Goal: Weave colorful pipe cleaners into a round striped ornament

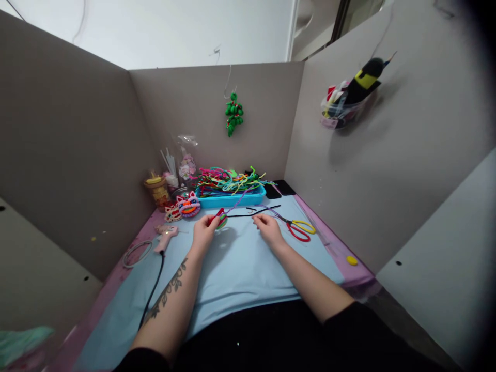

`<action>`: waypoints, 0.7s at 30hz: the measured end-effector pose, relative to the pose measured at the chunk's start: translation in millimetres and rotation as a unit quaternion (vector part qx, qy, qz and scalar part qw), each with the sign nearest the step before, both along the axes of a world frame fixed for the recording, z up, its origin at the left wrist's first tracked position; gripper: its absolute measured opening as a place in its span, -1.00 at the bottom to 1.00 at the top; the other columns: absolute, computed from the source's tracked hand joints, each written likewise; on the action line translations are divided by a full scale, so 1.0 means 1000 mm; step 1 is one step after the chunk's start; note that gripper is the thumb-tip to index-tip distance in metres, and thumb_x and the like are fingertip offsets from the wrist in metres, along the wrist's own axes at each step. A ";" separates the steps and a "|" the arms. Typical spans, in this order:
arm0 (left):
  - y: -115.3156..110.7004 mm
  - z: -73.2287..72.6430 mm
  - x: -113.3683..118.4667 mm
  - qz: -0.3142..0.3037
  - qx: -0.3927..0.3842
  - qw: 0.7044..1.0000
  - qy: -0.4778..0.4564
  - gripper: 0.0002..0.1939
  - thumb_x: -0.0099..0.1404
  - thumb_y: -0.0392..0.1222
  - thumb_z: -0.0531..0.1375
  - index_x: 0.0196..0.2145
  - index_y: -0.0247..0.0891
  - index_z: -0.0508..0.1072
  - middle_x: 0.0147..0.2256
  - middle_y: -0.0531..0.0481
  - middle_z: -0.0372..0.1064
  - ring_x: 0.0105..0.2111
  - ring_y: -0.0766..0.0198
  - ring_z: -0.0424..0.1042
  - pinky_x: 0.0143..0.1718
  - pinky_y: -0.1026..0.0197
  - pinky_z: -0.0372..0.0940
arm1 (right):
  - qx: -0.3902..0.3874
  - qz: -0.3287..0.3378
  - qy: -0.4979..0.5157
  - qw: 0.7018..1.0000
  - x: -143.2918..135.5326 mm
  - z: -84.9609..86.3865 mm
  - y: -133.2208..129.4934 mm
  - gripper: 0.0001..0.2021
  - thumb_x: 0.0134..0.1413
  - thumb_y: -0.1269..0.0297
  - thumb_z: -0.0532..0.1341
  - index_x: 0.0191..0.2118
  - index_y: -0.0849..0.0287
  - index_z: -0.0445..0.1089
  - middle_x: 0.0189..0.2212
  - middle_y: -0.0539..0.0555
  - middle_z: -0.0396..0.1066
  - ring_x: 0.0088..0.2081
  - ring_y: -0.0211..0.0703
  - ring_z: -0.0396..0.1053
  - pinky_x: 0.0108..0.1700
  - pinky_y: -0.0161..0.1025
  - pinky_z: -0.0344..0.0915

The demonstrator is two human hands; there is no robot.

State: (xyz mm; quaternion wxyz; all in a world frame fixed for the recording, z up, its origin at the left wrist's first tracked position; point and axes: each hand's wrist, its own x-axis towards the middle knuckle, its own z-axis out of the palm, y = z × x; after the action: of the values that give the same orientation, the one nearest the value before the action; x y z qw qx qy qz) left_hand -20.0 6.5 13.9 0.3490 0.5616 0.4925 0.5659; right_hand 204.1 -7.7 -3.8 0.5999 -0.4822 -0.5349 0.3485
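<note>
Grey partitioned cubicle, pale blue mat (236, 268) over the desk. Left hand (204, 232) pinched shut on a small round pipe-cleaner piece (221, 219), red and green, at mat centre. A black pipe cleaner (251, 213) runs from it toward 3 o'clock; right hand (268, 229) curled loosely, fingertips at that strand, grip uncertain. Likely light, fuzzy, bendable wire: best held at the coiled rim. Scissors (299, 228) at 3 o'clock, blue tray (232, 199) at 12, glue gun (166, 236) at 9.
</note>
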 end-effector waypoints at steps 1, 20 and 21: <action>-0.002 0.001 0.001 0.000 0.005 1.000 0.016 -0.65 0.03 0.07 0.24 -0.42 -0.32 0.45 -0.53 0.03 0.37 -0.52 0.33 0.26 -0.45 0.30 0.11 | -0.046 0.030 0.059 0.997 -0.001 -0.001 0.003 -0.74 -0.07 0.10 0.23 -0.32 0.20 0.41 -0.41 0.07 0.42 -0.53 -0.30 0.21 -0.54 -0.34 0.16; -0.005 -0.003 0.004 -0.128 0.092 0.948 0.276 -0.82 0.13 -0.08 0.17 -0.45 -0.21 0.51 -0.49 -0.02 0.44 -0.46 0.25 0.29 -0.20 0.18 0.14 | -0.087 0.024 0.261 0.961 0.034 -0.004 0.029 -0.85 -0.05 0.28 0.25 -0.31 0.18 0.39 -0.46 0.02 0.43 -0.58 -0.36 0.24 -0.57 -0.39 0.24; -0.005 -0.003 0.004 -0.127 0.089 0.951 0.267 -0.81 0.13 -0.07 0.17 -0.45 -0.21 0.50 -0.49 -0.01 0.43 -0.46 0.25 0.28 -0.23 0.20 0.15 | -0.060 0.034 0.201 0.977 0.031 -0.003 0.025 -0.82 -0.06 0.24 0.24 -0.30 0.19 0.41 -0.44 0.03 0.44 -0.56 -0.35 0.24 -0.55 -0.37 0.24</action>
State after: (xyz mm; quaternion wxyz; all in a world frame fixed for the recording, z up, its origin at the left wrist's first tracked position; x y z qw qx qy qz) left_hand -15.6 1.3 10.9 0.2221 0.7792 0.4395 0.3878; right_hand 235.3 17.2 -6.6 0.6532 -0.4192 -0.3978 0.4893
